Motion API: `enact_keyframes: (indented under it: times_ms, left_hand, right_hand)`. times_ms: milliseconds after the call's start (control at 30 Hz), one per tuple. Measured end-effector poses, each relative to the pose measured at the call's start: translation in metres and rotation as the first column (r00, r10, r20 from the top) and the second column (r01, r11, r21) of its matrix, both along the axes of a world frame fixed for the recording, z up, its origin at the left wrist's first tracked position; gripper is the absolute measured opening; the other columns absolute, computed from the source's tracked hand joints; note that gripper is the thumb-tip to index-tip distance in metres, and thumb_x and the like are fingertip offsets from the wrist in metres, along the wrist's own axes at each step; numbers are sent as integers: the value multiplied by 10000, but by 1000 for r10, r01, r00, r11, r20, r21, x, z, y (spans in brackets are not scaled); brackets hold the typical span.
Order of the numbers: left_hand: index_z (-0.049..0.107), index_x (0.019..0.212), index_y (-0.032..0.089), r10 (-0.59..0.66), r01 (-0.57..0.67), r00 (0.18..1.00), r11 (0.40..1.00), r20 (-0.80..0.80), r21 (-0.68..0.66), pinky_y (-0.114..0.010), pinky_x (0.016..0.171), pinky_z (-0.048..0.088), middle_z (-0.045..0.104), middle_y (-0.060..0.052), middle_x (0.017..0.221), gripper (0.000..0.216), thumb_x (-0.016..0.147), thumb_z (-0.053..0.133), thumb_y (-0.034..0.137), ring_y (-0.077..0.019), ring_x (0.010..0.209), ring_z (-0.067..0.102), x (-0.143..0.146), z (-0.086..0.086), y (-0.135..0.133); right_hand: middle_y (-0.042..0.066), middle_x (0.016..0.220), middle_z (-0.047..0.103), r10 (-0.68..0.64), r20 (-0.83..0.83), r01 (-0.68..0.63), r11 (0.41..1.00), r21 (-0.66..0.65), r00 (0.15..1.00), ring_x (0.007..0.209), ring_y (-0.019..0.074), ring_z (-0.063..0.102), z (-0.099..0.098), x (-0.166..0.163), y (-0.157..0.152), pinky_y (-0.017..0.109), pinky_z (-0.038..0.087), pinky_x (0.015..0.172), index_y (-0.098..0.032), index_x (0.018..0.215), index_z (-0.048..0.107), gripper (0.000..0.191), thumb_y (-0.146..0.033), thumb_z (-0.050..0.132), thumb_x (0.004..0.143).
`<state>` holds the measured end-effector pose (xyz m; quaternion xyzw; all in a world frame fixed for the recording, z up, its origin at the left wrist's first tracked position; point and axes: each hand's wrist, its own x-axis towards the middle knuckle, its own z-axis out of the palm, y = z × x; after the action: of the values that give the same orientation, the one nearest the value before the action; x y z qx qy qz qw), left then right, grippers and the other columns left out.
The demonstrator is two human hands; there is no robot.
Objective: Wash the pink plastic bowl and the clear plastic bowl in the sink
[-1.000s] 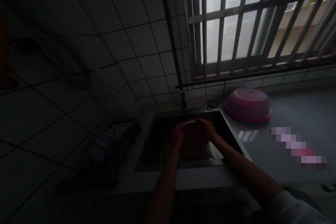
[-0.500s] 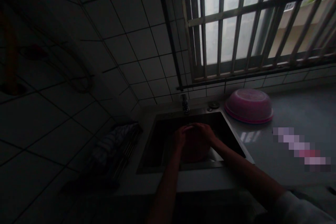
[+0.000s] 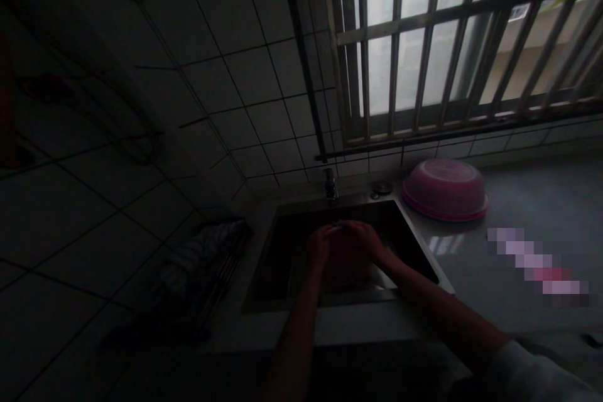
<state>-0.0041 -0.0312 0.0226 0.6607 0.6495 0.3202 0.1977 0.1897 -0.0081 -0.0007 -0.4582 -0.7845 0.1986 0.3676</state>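
Both my hands are together over a dark reddish basin (image 3: 346,267) inside the metal sink (image 3: 276,303). My left hand (image 3: 320,245) is at the basin's left far side, fingers curled in toward the middle. From the right, my right hand (image 3: 363,240) reaches across to meet it, its fingers bent too. A small pale thing (image 3: 335,226) shows between the fingertips; the dim light keeps its kind from being made out. What lies inside the basin is too dark to tell. Behind the hands stands the faucet (image 3: 330,185).
An upturned pink basin (image 3: 445,190) sits on the counter (image 3: 471,264) right of the sink. A round dark drain cover (image 3: 381,188) lies behind the sink. At the left is a striped cloth (image 3: 188,257) on a dark rack. A barred window (image 3: 414,44) is above.
The view has shifted slightly. My hands stay together over the basin, with only a small change in finger position.
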Motion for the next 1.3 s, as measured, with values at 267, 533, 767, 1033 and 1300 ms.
enact_keyframes:
  times_ms: [267,533,767,1033,1300]
  left_hand:
    - [745,1268,256,192,-196,977,980,91,28,-295,1030,535,775,-44,1303,452,925,522,65,-193,1188,720,-8,0,5]
    - [774,1238,291,-36,36,999,998,-3,-45,-313,1090,506,768,-17,1331,433,947,522,93,-192,1231,705,1,3,-1]
    - [750,1271,260,193,-197,977,980,87,38,-313,1065,538,769,-37,1323,465,933,492,73,-193,1205,715,-10,6,2]
    - [783,1212,297,-55,52,998,993,-33,-104,-311,1080,520,783,3,1294,434,920,529,100,-189,1219,704,5,3,-2]
    - [729,1306,267,167,-169,984,985,57,28,-320,1088,525,759,-24,1343,504,934,451,72,-169,1240,694,-9,1,3]
  right_hand:
    - [82,1180,813,-235,-10,234,968,-87,972,1057,247,780,-3,39,8,319,584,946,-238,1304,737,365,-198,574,979]
    - [35,1324,766,-5,21,5,1000,-23,1000,1202,210,731,4,6,-4,332,552,1074,-277,1324,737,514,-76,524,901]
    - [81,1143,821,-248,-28,244,964,-107,968,1011,261,789,-1,39,9,332,595,914,-241,1279,752,352,-208,618,955]
    - [50,1301,775,44,5,-43,998,-52,999,1188,205,731,0,1,-5,341,545,1082,-244,1312,745,476,-107,480,940]
    - [83,1194,811,-230,40,234,965,-123,972,1074,253,782,-2,33,10,323,587,956,-256,1341,727,403,-184,560,982]
